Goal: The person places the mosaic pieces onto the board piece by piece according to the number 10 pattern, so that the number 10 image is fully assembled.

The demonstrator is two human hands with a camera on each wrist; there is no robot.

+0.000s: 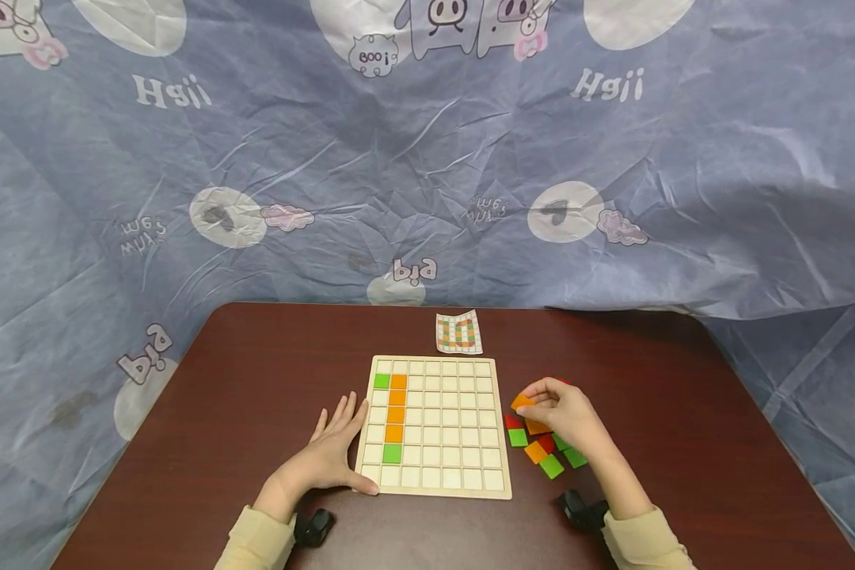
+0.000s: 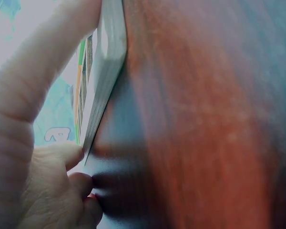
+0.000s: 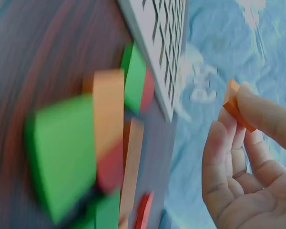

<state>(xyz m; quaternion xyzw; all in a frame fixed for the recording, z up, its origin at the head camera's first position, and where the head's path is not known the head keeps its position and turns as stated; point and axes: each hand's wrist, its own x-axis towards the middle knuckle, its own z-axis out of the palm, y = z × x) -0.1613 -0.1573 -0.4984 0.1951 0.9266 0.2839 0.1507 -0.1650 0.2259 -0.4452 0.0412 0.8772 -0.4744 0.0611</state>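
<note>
A pale square grid board (image 1: 442, 427) lies on the table, with green and orange square tiles set in its two left columns. My left hand (image 1: 328, 455) rests at the board's left edge, fingers spread and fairly straight, the thumb by the near left corner. Between thumb and fingertips my right hand (image 1: 566, 412) pinches an orange tile (image 3: 234, 105), raised over a loose pile beside the board's right edge. That pile has green tiles (image 1: 552, 466), red tiles (image 1: 514, 422) and orange tiles (image 1: 535, 452), some overlapping; the hand partly hides it.
A small paper card (image 1: 459, 332) with a coloured grid pattern lies behind the board. The dark brown table (image 1: 292, 340) ends at a printed blue cloth (image 1: 399, 158) hanging behind it. A black wrist device (image 1: 315, 528) sits below the left hand.
</note>
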